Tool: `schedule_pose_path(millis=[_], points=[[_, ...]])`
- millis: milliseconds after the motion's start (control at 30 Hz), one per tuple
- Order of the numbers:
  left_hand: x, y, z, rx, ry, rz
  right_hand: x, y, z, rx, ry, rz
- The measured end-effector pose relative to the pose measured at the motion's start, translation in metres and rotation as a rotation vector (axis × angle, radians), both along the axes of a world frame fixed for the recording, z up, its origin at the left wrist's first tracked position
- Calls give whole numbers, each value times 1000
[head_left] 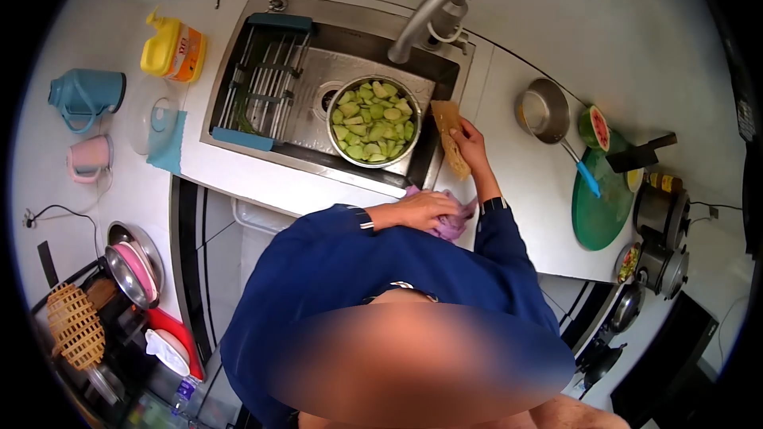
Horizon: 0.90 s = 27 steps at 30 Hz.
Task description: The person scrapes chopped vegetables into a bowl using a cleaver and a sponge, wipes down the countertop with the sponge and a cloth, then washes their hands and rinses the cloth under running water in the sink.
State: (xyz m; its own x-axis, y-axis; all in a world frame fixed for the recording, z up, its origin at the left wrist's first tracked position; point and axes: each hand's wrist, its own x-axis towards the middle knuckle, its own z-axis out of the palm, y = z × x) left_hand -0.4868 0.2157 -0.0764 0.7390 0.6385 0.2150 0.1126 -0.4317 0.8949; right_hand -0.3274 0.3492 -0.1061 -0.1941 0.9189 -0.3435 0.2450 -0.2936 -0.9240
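Note:
My left hand (423, 211) rests over a crumpled purple cloth (453, 225) at the counter's front edge, its fingers curled onto the fabric. At the sink's right rim, my right hand (470, 149) grips a flat tan cloth (447, 123), its fingers on the cloth's right edge. Just left of the tan cloth, inside the sink, a round metal bowl (335, 141) is filled with chunks of green vegetable (373, 123). Parts of the purple cloth are hidden under my left hand.
A faucet (433, 12) arches over the sink (318, 59), which holds a drying rack (266, 83) at its left. Rightward are a saucepan (544, 115), a green cutting board (596, 210), a cleaver (640, 155) and cut watermelon (594, 127). A yellow jug (171, 49) stands left.

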Motion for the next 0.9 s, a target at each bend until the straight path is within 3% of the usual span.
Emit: schedule_pose_path(millis=[67,200,333,400,500,667,733,833,900], points=[[-6,-4,-6,-9,-18,88,5,-5,21,-137,199,-120],[-39,-16,-23,-167,13,366,-6,3,64,-184,509,-85],[-82,-31,-14,-475,132,607,-40,12,66,-206,584,53],[-100,-43,-12,-452,87,727,-69,15,48,-212,545,125],[-120,-63,-5,-473,44,873,-122,6,75,-313,613,248],[-142,-105,-5,-495,-27,1022,-219,17,158,-30,805,544],[-151,-120,5,-448,-15,1084,-244,28,171,70,831,527],[-168,-144,3,-381,18,1166,-277,41,142,93,874,252],[-180,-161,-6,-440,-24,1223,-297,68,20,169,230,28]])
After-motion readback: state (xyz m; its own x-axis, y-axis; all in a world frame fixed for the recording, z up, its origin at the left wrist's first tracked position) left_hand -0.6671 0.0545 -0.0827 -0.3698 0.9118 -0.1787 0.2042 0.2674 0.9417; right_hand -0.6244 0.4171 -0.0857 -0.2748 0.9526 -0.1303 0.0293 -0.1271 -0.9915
